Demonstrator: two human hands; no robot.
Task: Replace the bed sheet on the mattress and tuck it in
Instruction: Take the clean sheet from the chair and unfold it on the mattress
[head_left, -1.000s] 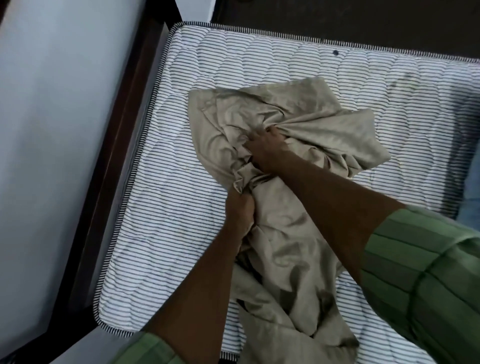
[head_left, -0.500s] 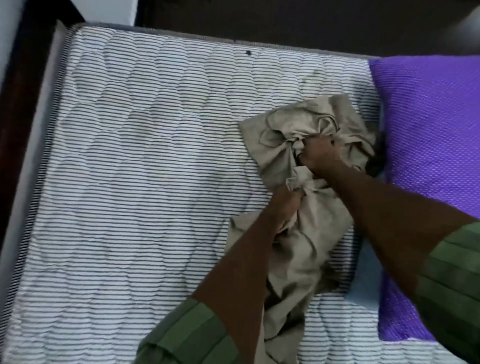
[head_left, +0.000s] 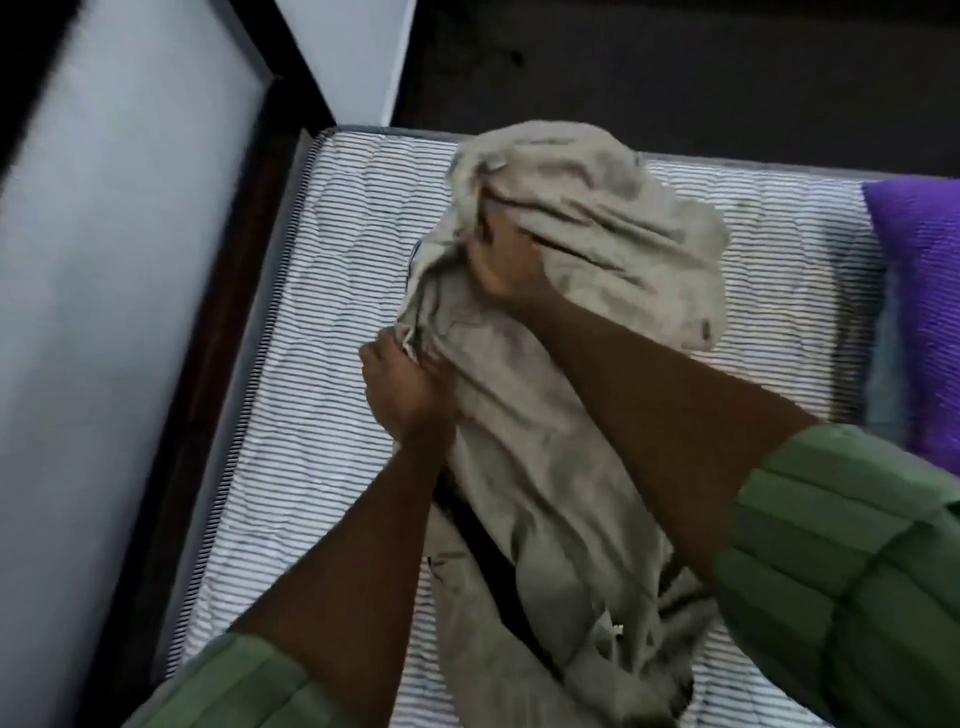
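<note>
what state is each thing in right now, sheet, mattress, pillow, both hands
bed sheet: bunched and crumpled, not spread, held over the mattress
mattress: bare, striped ticking showing
purple pillow: lying at the mattress's right end
left hand: gripping a fold of the sheet
right hand: gripping the sheet further up

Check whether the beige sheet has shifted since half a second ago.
Yes. The sheet moved left, away from the purple pillow; bare mattress now shows between them.
</note>
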